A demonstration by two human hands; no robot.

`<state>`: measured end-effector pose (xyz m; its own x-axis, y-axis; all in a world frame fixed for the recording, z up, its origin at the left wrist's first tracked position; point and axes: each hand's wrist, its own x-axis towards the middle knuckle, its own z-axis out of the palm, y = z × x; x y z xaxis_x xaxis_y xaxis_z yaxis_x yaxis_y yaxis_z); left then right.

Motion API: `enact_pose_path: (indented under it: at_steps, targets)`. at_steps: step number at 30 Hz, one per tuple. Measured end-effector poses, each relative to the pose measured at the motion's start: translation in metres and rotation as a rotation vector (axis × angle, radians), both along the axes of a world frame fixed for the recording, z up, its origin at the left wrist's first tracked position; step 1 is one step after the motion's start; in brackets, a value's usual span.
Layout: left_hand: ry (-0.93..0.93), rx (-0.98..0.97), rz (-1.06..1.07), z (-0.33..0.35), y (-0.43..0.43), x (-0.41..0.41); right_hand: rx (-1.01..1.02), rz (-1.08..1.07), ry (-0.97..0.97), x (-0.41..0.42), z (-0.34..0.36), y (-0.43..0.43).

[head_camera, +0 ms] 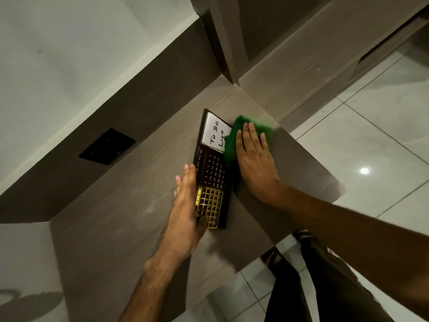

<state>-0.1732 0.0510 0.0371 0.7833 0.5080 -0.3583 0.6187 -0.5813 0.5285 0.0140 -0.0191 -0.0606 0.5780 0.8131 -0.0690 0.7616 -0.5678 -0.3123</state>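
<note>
Grey desktop (116, 228), near its right edge: open-fingered left hand (185, 205) rests against calendar (212, 168); flat right hand (253, 159) presses cloth (231, 147) touching it

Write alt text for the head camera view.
A person's right hand presses a green cloth flat on a grey wood-grain desk, beside a dark calendar board with a "To Do List" panel. The left hand rests straight-fingered along the board's left edge, thumb on its gold grid.
</note>
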Motion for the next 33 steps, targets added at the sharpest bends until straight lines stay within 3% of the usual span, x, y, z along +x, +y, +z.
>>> enact_pose_path:
  at_steps: [5,11,20,22,29,33]
  targets:
    - [-0.01,-0.002,0.007,-0.001,0.0,0.001,0.043,0.169,0.074,-0.076,-0.002,-0.046]
    - [0.048,0.028,0.031,0.0,-0.001,0.003,-0.051,0.438,0.17,-0.139,-0.006,-0.092]
    - [0.049,0.032,0.078,0.002,-0.004,0.004,-0.003,0.669,0.067,-0.089,0.008,-0.117]
    - [0.042,0.028,0.087,0.004,-0.005,0.005,-0.021,0.622,0.1,-0.065,0.022,-0.122]
    - [-0.005,0.152,0.102,0.021,-0.01,0.017,0.301,0.176,0.679,0.009,0.055,-0.127]
    - [-0.159,0.358,-0.006,0.017,-0.032,0.059,0.532,0.036,0.637,0.059,0.062,-0.112]
